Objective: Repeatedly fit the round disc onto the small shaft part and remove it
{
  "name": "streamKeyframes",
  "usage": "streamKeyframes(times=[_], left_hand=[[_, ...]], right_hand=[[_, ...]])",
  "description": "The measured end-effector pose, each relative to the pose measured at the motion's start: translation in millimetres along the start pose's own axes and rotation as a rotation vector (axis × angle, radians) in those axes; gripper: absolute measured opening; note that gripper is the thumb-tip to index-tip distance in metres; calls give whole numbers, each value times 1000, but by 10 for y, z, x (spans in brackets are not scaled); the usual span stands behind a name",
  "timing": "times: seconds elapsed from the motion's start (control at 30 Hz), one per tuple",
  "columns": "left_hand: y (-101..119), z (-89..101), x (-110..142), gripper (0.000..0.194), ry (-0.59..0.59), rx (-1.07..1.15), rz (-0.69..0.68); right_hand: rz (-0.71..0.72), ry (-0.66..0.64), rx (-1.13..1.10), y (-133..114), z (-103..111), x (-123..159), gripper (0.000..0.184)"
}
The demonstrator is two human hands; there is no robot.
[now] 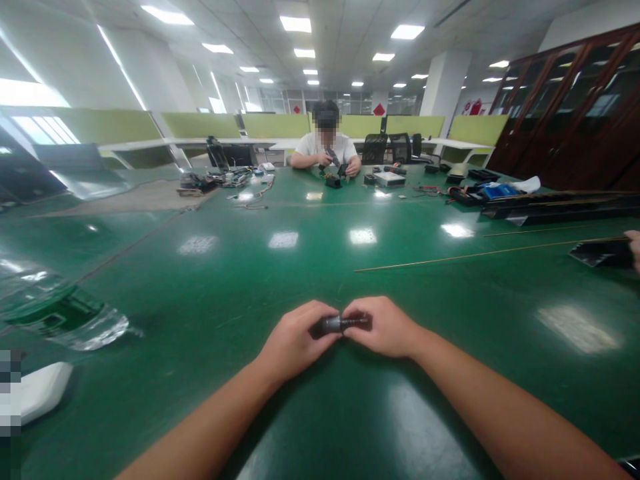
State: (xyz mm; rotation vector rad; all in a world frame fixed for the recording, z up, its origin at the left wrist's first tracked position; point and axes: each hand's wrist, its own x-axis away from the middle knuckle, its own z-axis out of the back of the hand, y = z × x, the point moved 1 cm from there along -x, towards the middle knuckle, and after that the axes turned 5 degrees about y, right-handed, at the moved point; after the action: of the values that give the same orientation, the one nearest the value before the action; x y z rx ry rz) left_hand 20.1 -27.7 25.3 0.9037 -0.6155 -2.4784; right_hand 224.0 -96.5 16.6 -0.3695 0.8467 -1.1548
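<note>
The fingers of the left hand (297,339) are clamped on the grey and dark end of a small tube (332,325), and those of the right hand (383,328) are clamped on its dark reddish end; both grips hide parts of it, so its full shape cannot be told. The tube lies crosswise between the two hands, over the near middle of the green table (310,280). Beyond the right hand, a thin rod (430,262) runs toward a black bracket (597,253), where another person's hand (635,248) is mostly cut off by the picture's edge. On the left, a clear bottle (65,310) lies on its side, its far end out of view, and blurred squares cover part of a white object (47,392). Across the table, a person (325,150) handles dark parts too small to make out, between a jumble of wires (240,179) and a pale box (390,179).
</note>
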Motion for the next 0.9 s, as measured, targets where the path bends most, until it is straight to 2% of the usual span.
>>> streamKeyframes(times=[0.9], left_hand=[[51,20,-13,17,16,-20,-10]], right_hand=[[-33,28,-2,17,-7,-5,12]])
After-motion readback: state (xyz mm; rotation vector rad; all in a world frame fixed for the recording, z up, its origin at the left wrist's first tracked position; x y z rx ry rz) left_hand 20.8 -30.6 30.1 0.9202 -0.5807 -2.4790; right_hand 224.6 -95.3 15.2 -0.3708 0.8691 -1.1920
